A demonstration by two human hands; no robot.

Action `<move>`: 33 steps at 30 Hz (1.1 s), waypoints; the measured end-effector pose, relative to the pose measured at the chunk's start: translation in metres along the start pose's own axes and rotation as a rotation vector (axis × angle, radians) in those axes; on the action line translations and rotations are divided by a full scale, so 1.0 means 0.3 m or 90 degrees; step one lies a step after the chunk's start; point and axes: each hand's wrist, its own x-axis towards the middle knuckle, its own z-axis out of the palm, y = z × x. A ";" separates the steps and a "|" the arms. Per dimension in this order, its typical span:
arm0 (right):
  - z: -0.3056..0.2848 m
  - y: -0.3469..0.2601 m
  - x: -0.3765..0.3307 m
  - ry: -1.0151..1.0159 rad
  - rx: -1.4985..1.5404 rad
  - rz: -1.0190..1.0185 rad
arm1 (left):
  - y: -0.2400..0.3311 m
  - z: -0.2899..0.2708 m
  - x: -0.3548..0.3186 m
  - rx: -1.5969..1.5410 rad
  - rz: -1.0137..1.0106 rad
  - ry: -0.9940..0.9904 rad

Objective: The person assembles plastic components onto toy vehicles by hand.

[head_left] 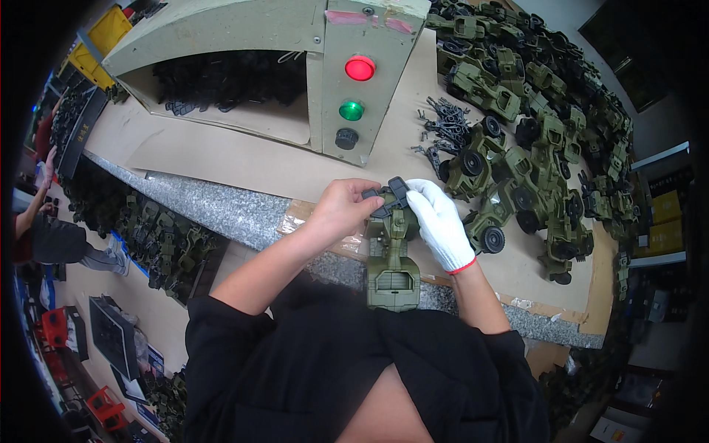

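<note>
An olive-green toy military vehicle (393,279) rests at the table's front edge, close against my body. Over its far end, both hands work at a dark grey plastic part (397,189). My bare left hand (341,210) pinches that part's left side between thumb and fingers. On the other side, my right hand (442,227), in a white knit glove with a red cuff, closes its fingers on the part's right edge. Fingertips cover some of the joint, so I cannot tell whether the part is seated on the vehicle.
A green metal housing (258,33) with a red light (360,68), a green light (351,111) and a black knob (346,139) stands ahead, dark parts inside. Small grey parts (447,125) lie near many piled toy vehicles (535,159). Another person (55,229) is at far left.
</note>
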 end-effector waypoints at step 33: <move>-0.003 -0.040 -0.048 -0.003 0.222 0.154 | 0.045 -0.008 0.057 0.539 0.215 -0.076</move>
